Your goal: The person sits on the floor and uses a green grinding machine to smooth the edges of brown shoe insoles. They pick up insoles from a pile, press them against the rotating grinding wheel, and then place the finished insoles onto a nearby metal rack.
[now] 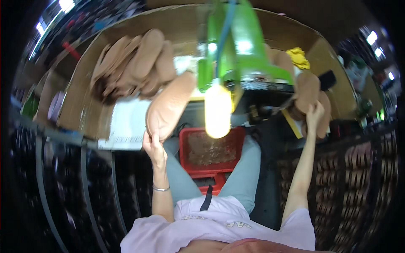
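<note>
In my left hand (155, 148) is the near end of a tan shoe insole (171, 105), pinched between thumb and fingers. The insole slants up and away, in front of a pile of similar insoles (137, 59) at the far left. My right hand (315, 116) reaches out to the right, its fingers closed on the near end of another tan insole (307, 90). Beside and beneath that one, more insoles (324, 114) lie in a small stack. Between my hands stands a green machine (249, 38), with a dark metal part low on its right.
A lit lamp (218, 111) hangs in front of the machine. Cardboard walls (80, 99) surround the work surface. Below, between my knees, sits a red tray (211, 152) with scraps. A yellow cloth (298, 58) lies at the far right. Racks (350, 185) stand on both sides.
</note>
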`<action>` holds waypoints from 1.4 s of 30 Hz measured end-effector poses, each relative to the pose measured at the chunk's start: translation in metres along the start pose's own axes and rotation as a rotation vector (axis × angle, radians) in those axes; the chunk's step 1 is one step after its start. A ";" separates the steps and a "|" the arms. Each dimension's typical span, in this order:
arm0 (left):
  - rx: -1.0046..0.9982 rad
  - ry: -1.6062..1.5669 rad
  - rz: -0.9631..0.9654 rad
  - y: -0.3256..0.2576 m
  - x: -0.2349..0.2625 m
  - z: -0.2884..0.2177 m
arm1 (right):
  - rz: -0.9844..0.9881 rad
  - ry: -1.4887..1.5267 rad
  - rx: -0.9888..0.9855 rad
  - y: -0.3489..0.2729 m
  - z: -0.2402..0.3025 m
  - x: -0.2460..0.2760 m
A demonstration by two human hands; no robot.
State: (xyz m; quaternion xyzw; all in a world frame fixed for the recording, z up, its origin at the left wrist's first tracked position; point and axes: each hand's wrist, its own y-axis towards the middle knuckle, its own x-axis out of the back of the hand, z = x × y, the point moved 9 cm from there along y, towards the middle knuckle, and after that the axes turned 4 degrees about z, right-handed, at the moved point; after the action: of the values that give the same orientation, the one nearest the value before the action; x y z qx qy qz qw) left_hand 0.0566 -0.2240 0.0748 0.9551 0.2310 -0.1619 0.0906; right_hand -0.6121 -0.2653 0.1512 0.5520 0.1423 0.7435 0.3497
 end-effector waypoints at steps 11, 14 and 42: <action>0.719 -0.193 0.320 -0.164 0.039 0.038 | 0.839 1.885 -0.913 -0.334 0.288 -0.085; 0.729 0.273 0.698 -0.183 0.029 0.086 | 0.811 1.667 -0.723 -0.318 0.268 -0.069; 0.357 0.128 0.652 -0.107 -0.167 0.018 | 1.040 1.210 -0.772 -0.394 0.184 0.032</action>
State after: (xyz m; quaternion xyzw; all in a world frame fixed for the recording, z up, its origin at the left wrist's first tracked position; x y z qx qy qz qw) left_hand -0.1389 -0.2034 0.1065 0.9874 -0.1120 -0.1025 -0.0451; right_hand -0.3042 0.0060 0.0034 -0.0972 -0.2267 0.9691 -0.0058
